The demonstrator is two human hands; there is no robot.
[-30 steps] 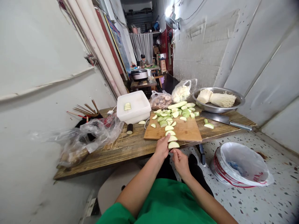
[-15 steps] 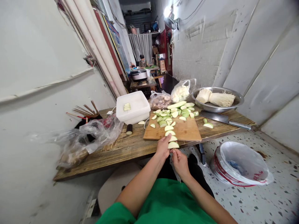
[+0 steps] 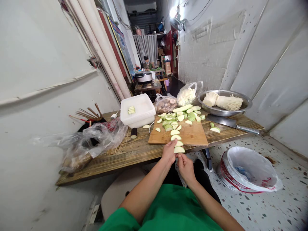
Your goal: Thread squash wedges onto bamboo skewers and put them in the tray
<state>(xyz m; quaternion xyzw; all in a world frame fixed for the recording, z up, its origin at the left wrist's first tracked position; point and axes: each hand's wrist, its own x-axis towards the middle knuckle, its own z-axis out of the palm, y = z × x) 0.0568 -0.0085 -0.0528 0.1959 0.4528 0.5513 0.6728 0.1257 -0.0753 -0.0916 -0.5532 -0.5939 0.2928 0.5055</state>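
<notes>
My left hand (image 3: 169,151) pinches a row of half-moon, pale, green-edged vegetable slices (image 3: 179,149) threaded in a line. Just below the lowest slice, the closed fingers of my right hand (image 3: 185,165) grip a thin wooden skewer (image 3: 185,185), whose lower end shows beneath that hand. The row points away from me over the near edge of a wooden cutting board (image 3: 192,136). Farther back on the board lies a heap of loose cut slices (image 3: 168,123). A finished-looking skewer of slices (image 3: 131,110) rests on a white plastic box (image 3: 141,102) to the left.
A cleaver (image 3: 226,122) lies right of the board, before a steel bowl (image 3: 247,104) of enoki mushrooms. Bagged mushrooms (image 3: 166,104) stand behind. Left are a dark vegetable stump (image 3: 133,133), loose skewers (image 3: 117,146) and a plastic bag (image 3: 96,138). A lined bucket (image 3: 252,170) is on the floor.
Both hands keep their hold on the skewer and slices with almost no movement. The whole view has shifted very slightly.
</notes>
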